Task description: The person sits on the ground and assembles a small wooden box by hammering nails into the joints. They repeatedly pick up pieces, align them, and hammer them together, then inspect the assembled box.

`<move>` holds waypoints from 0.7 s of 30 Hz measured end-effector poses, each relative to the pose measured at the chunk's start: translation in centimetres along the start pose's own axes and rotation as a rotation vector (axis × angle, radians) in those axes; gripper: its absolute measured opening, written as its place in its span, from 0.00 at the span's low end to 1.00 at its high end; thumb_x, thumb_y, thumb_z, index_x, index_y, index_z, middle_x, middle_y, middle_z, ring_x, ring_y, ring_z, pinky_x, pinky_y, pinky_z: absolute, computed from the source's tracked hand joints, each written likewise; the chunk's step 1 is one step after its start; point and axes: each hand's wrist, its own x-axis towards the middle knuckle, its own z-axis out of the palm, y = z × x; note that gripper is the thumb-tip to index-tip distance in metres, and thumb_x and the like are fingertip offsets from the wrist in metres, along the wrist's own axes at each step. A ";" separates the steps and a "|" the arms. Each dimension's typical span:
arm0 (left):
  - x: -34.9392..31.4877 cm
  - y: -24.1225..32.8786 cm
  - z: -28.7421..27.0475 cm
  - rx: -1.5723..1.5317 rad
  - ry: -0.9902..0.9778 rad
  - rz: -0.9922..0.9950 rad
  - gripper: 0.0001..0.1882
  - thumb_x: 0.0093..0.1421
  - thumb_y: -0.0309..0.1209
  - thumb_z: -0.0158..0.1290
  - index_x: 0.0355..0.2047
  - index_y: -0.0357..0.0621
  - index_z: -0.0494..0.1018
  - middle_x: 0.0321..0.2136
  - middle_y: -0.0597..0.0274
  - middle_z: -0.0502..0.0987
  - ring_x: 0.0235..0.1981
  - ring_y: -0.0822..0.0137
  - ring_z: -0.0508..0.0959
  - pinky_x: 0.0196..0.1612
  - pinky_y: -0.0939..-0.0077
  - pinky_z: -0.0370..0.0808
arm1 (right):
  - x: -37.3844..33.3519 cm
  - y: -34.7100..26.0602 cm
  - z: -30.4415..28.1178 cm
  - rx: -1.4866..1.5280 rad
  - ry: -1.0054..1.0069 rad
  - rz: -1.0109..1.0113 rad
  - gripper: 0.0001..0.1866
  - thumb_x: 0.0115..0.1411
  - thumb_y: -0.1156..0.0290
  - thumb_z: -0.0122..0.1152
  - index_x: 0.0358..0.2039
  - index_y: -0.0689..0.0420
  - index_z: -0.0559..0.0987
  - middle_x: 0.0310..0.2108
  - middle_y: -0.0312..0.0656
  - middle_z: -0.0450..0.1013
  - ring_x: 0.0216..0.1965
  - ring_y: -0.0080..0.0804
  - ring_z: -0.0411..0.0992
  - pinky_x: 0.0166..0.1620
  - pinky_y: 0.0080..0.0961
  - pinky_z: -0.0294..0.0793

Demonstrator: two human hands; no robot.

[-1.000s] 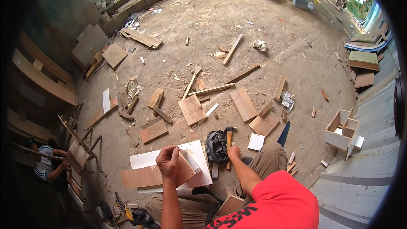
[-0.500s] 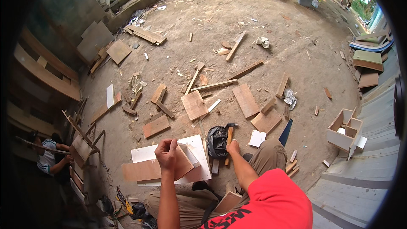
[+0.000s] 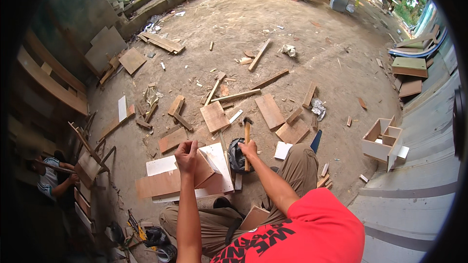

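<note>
My right hand grips the wooden handle of a hammer, its dark head raised and pointing away from me. A black plastic bag lies on the ground beside that hand. My left hand is closed in a pinch over the boards; anything between its fingertips is too small to make out. Below it, a brown wooden piece stands joined or leaning at an angle on a white board. A flat brown plank reaches out to the left of it.
Wood offcuts, such as a square panel, litter the dirt floor ahead. A blue saw blade lies by my right knee. An open wooden box with compartments stands near the metal sheeting. Another person works at far left.
My right hand has lifted the hammer from beside the bag. My left hand stays pinched over the boards. The whole view has shifted slightly.
</note>
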 end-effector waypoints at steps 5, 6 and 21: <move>-0.6 0.6 -0.3 -0.123 -0.036 0.043 0.07 0.63 0.29 0.58 0.36 0.36 0.78 0.28 0.65 0.80 0.27 0.79 0.76 0.32 0.83 0.72 | -9.2 -8.1 -2.7 0.406 -0.347 -0.299 0.22 0.49 0.62 0.76 0.34 0.61 0.72 0.24 0.34 0.72 0.21 0.22 0.69 0.25 0.23 0.70; -1.1 0.8 -0.6 -0.200 -0.031 0.011 0.08 0.63 0.29 0.58 0.37 0.36 0.78 0.28 0.65 0.80 0.28 0.79 0.76 0.32 0.83 0.73 | -11.3 -9.3 -3.8 0.447 -0.406 -0.365 0.21 0.50 0.64 0.77 0.33 0.60 0.72 0.23 0.32 0.70 0.19 0.20 0.67 0.23 0.22 0.68; -17.3 2.5 -1.5 -0.822 0.092 -0.433 0.06 0.64 0.28 0.57 0.41 0.43 0.77 0.32 0.67 0.80 0.29 0.80 0.75 0.30 0.87 0.71 | -28.9 -9.0 -6.2 0.502 -0.462 -0.561 0.17 0.56 0.71 0.72 0.37 0.59 0.70 0.34 0.39 0.76 0.38 0.21 0.75 0.43 0.21 0.75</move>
